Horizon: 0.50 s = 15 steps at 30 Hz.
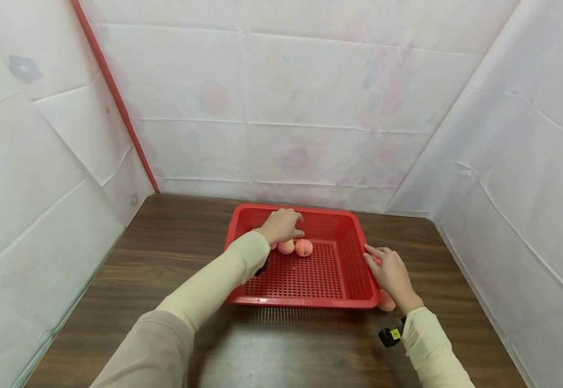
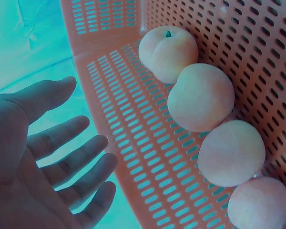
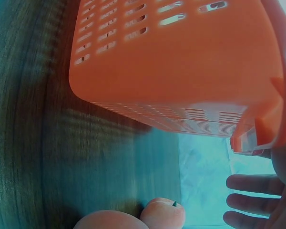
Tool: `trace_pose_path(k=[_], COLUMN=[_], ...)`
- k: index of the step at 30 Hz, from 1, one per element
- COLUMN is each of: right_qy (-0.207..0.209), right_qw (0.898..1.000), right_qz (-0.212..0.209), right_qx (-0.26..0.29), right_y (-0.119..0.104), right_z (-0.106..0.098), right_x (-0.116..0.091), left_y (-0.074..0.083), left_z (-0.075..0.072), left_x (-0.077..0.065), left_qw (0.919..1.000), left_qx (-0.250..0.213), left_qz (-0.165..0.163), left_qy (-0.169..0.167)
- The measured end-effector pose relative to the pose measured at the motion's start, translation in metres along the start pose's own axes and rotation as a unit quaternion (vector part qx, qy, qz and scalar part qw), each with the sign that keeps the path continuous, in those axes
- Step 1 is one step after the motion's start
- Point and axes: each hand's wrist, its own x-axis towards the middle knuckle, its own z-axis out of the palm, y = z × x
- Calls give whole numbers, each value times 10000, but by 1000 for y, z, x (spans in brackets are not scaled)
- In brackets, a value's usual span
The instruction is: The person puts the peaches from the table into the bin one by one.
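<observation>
A red plastic basket (image 1: 306, 303) with slotted walls stands on the table. Over its back left part hovers my left hand (image 1: 280, 225), fingers spread and holding nothing. Several peaches (image 2: 200, 98) lie in a row along one basket wall in the left wrist view; one pinkish peach (image 1: 303, 248) shows just below that hand in the head view. My right hand (image 1: 392, 272) is at the basket's right rim, fingers extended; its thumb is partly hidden in the right wrist view. Outside the basket, beside and below this hand, lie peaches (image 3: 163, 213), partly covered by it in the head view.
The dark wooden table (image 1: 165, 253) is enclosed by white patterned sheets (image 1: 281, 108) at the back and both sides. A red strip (image 1: 116, 97) runs down the back left corner. A black wrist camera (image 1: 391, 335) sits by the right sleeve.
</observation>
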Motion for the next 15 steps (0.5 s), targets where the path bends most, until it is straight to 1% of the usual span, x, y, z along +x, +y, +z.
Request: trace_pose_path(k=[4, 11, 15], right_qy=[-28, 48, 31], right_qw=[10000, 10000, 10000], right_qz=[11, -76, -47], right_qx=[6, 30, 23], right_y=[-1, -1, 0], right_z=[-1, -2, -3], right_x=[-1, 3, 2], left_y=[-3, -8, -13], left_z=[-7, -27, -35], left_x=[-6, -18, -23], left_qw=[9998, 9993, 9988], left_qx=[-112, -88, -131], left_qz=[-101, -221, -257], left_qy=[97, 296, 402])
